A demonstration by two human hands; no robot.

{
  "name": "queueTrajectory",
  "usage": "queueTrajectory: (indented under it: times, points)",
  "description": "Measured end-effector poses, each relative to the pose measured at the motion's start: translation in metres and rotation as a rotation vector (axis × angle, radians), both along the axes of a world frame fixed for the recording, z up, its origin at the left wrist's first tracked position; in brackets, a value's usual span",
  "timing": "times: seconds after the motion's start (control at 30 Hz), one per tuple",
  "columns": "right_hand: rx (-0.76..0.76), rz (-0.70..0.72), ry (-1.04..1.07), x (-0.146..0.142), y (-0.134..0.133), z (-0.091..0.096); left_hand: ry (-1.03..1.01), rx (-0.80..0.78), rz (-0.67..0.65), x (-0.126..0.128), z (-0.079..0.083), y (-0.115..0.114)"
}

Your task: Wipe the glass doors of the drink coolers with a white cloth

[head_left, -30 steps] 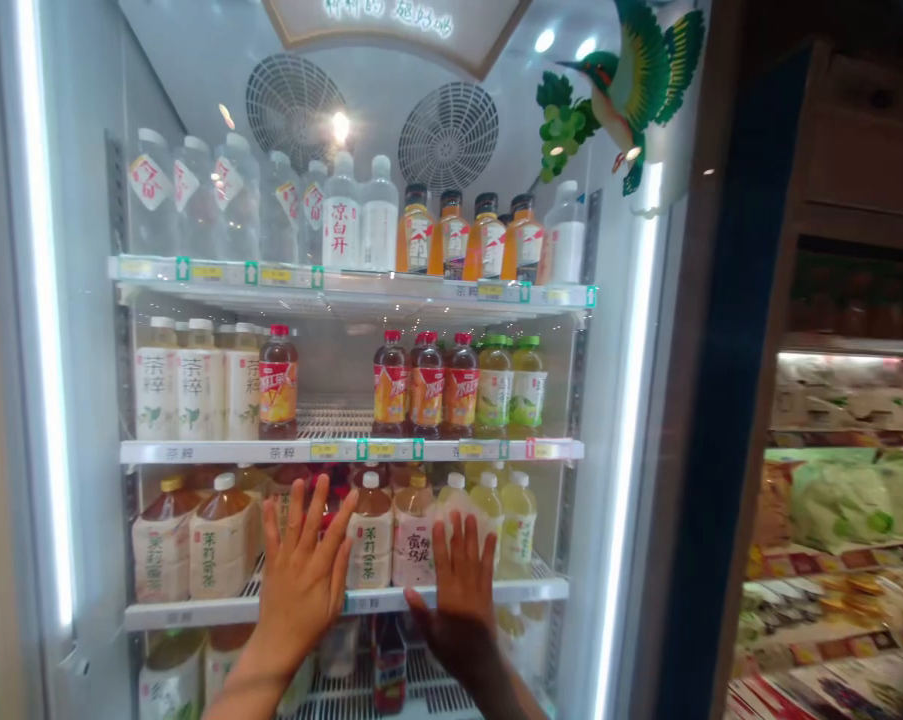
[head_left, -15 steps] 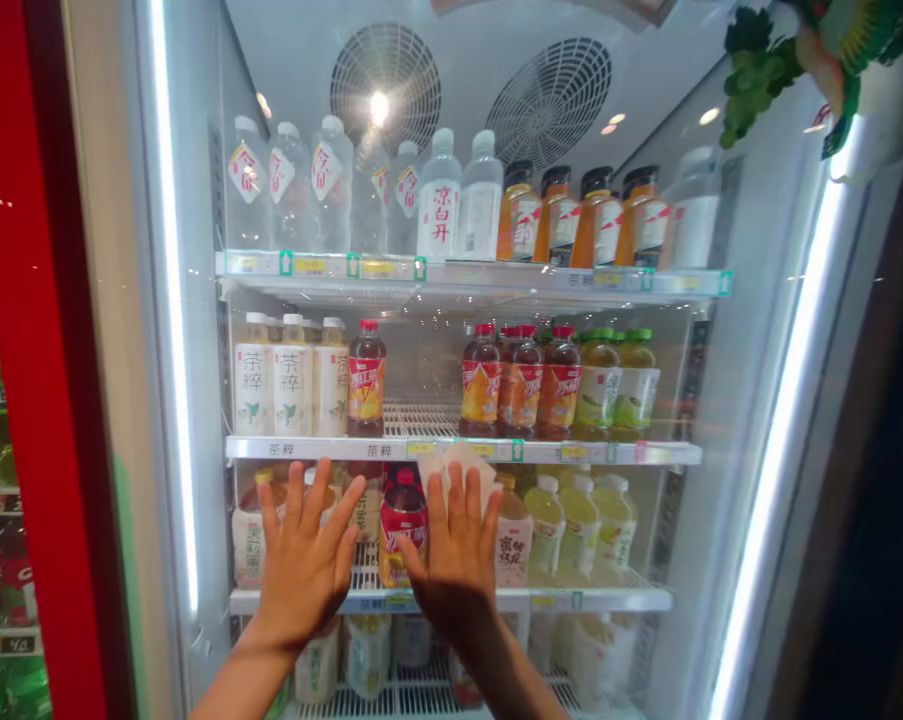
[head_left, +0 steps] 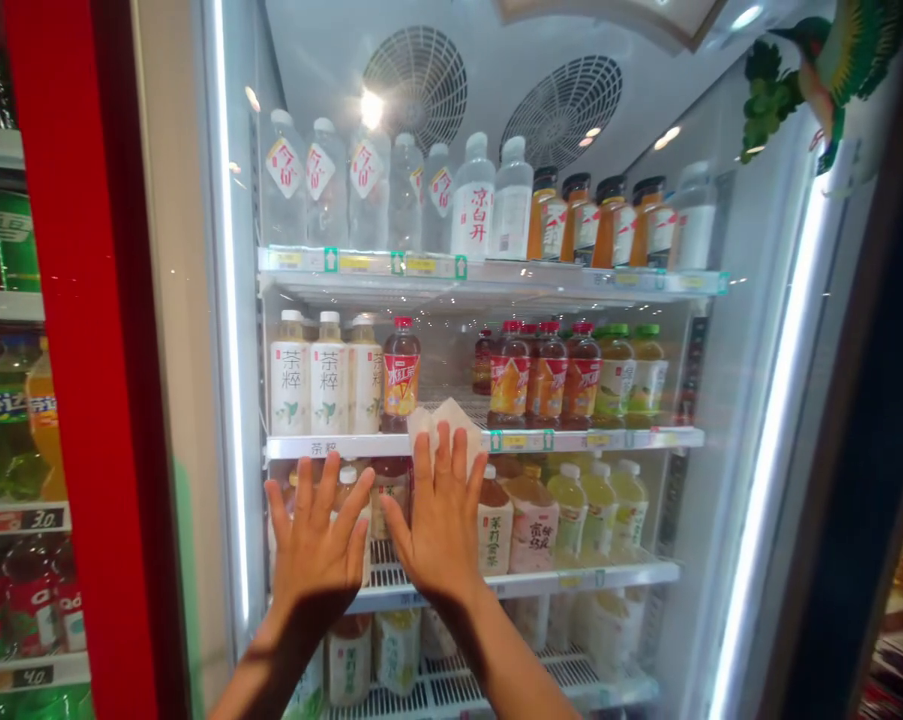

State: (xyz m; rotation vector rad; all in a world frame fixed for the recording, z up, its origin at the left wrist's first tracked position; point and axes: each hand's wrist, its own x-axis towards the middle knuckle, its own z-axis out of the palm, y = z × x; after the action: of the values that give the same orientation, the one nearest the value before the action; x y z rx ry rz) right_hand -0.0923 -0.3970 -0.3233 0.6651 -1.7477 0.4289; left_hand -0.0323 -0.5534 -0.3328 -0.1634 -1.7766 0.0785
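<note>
My left hand (head_left: 320, 540) lies flat with its fingers spread, apparently on the glass door of a drinks fridge. Beside it, my right hand (head_left: 442, 525) has its fingers stretched out over a white paper tissue (head_left: 449, 412), holding it against the glass. The tissue's upper edge shows above the fingertips. Behind the glass, near the right fingertips, stands a red-capped iced tea bottle (head_left: 401, 375). White-labelled tea bottles (head_left: 328, 375) stand above my left hand. Several bottles on the shelf below are partly hidden by my hands.
Clear water bottles (head_left: 365, 185) and black-capped orange bottles (head_left: 612, 225) line the top shelf. A bright light strip (head_left: 773, 420) runs down the right side. A bird decoration (head_left: 826, 70) is at the upper right. A red frame (head_left: 83, 350) separates another drinks shelf on the left.
The camera view has turned a little left. My right hand and the tissue have moved up and leftward relative to the shelves. My left hand stays spread, near the same bottles.
</note>
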Motion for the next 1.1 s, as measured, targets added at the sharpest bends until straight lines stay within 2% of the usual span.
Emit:
queueTrajectory:
  times: [0.13,0.2,0.27,0.37,0.43,0.47,0.57,0.63,0.7,0.8,0.87,0.97,1.03,1.1]
  points:
    - [0.000,-0.042,-0.002,0.008,-0.011,-0.045,-0.005,0.015,0.038,0.000,-0.007,0.000]
    - [0.015,-0.048,0.003,0.010,-0.017,-0.056,0.013,0.004,0.056,0.001,-0.014,-0.001]
    - [0.034,-0.033,0.005,0.010,-0.023,-0.046,0.034,-0.010,0.073,0.002,-0.022,-0.003]
    - [0.053,0.007,0.005,0.009,-0.029,-0.016,0.053,-0.026,0.102,0.003,-0.031,-0.006]
    - [0.058,0.016,-0.006,0.009,-0.029,-0.018,0.048,-0.014,0.117,0.003,-0.035,-0.006]
    - [0.060,0.014,-0.014,0.010,-0.028,-0.029,0.041,-0.005,0.120,0.004,-0.037,-0.005]
    - [0.046,0.005,-0.035,0.014,-0.025,-0.077,0.028,0.012,0.122,0.005,-0.039,-0.004]
    - [0.035,0.002,-0.043,0.017,-0.024,-0.093,0.012,-0.005,0.143,0.006,-0.040,-0.004]
    - [0.042,-0.001,-0.063,0.019,-0.026,-0.084,-0.014,-0.026,0.171,0.007,-0.041,-0.004]
    - [0.061,0.005,-0.072,0.018,-0.030,-0.054,-0.046,-0.021,0.184,0.007,-0.042,-0.005]
    - [0.065,0.030,-0.056,0.018,-0.030,-0.055,-0.049,-0.010,0.174,0.007,-0.043,-0.006]
    - [0.037,0.056,-0.051,0.018,-0.025,-0.095,-0.038,0.009,0.139,0.006,-0.048,-0.007]
    - [0.012,0.050,-0.051,0.016,-0.017,-0.123,-0.001,0.025,0.070,0.005,-0.052,-0.006]
    - [0.004,0.042,-0.062,0.011,-0.007,-0.130,0.026,0.047,-0.019,0.004,-0.056,0.000]
